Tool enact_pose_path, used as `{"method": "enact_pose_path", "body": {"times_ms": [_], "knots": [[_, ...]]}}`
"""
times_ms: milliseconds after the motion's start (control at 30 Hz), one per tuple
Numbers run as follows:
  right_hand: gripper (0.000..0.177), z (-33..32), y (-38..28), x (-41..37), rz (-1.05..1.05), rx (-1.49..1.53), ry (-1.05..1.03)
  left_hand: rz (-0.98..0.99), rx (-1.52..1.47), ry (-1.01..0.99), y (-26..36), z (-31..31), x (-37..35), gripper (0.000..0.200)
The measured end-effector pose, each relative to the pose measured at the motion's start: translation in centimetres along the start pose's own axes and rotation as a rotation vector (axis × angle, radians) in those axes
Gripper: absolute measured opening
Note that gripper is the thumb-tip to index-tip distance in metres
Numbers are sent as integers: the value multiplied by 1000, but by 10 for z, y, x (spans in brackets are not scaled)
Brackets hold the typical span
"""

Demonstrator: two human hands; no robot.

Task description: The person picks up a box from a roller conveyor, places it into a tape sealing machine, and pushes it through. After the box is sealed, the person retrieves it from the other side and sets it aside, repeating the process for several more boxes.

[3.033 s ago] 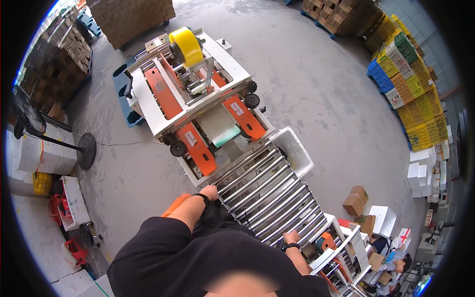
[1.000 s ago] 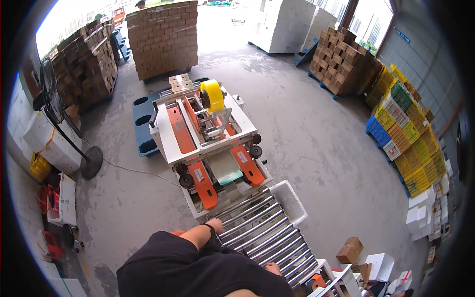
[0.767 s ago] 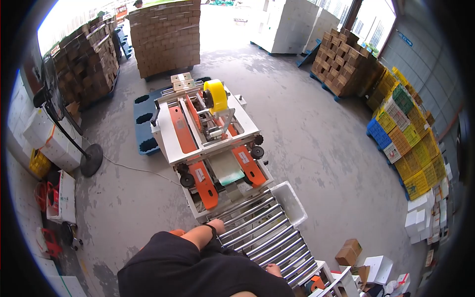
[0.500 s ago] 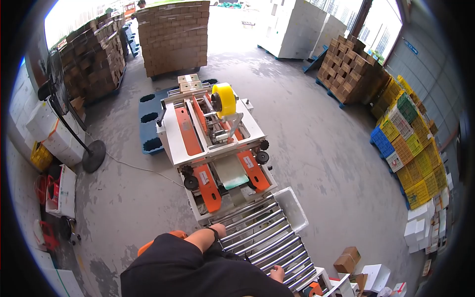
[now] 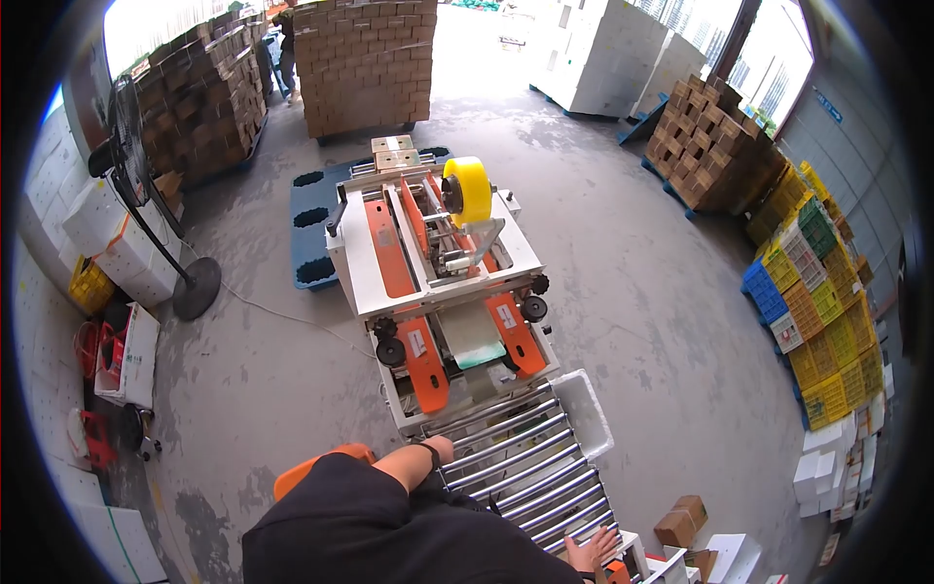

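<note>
Resting by the left edge of the roller conveyor (image 5: 516, 457), my left hand (image 5: 441, 449) shows only partly below a dark wristband; its fingers are hidden. My right hand (image 5: 592, 550) lies over the lower right end of the rollers, fingers spread, holding nothing. Ahead of the rollers stands a white and orange carton-sealing machine (image 5: 365, 263) with a yellow tape roll (image 5: 473, 191) on top. A brown carton (image 5: 394, 156) sits at its far end.
A white foam box (image 5: 584, 414) adjoins the conveyor's right side. A standing fan (image 5: 197, 289) is at left, near an orange stool (image 5: 302, 474). Stacked cartons (image 5: 365, 68) and yellow crates (image 5: 822, 350) stand farther off. A person (image 5: 287, 58) is partly visible behind the cartons.
My right hand has moved right and slightly down along the rollers, and its fingers have spread. The whole view has shifted slightly, and more of the far person shows.
</note>
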State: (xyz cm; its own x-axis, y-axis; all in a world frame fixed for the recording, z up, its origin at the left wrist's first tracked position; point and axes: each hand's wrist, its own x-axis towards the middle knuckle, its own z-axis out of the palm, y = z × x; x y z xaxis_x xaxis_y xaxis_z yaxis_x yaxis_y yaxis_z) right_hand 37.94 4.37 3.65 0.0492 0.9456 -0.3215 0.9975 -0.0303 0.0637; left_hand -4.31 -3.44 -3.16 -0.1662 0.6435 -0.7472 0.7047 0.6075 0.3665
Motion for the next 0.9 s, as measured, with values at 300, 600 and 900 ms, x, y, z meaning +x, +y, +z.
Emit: {"method": "enact_pose_path", "body": {"times_ms": [300, 600, 900], "knots": [[114, 13, 7, -17, -98, 7, -173, -38, 36, -125, -10, 8, 16, 32], [112, 8, -18, -18, -178, -191, -210, 0, 44, -157, -20, 2, 6, 36], [98, 11, -194, -14, -1096, -192, -209, 98, 53, 9, -41, 39, 23, 31]]}}
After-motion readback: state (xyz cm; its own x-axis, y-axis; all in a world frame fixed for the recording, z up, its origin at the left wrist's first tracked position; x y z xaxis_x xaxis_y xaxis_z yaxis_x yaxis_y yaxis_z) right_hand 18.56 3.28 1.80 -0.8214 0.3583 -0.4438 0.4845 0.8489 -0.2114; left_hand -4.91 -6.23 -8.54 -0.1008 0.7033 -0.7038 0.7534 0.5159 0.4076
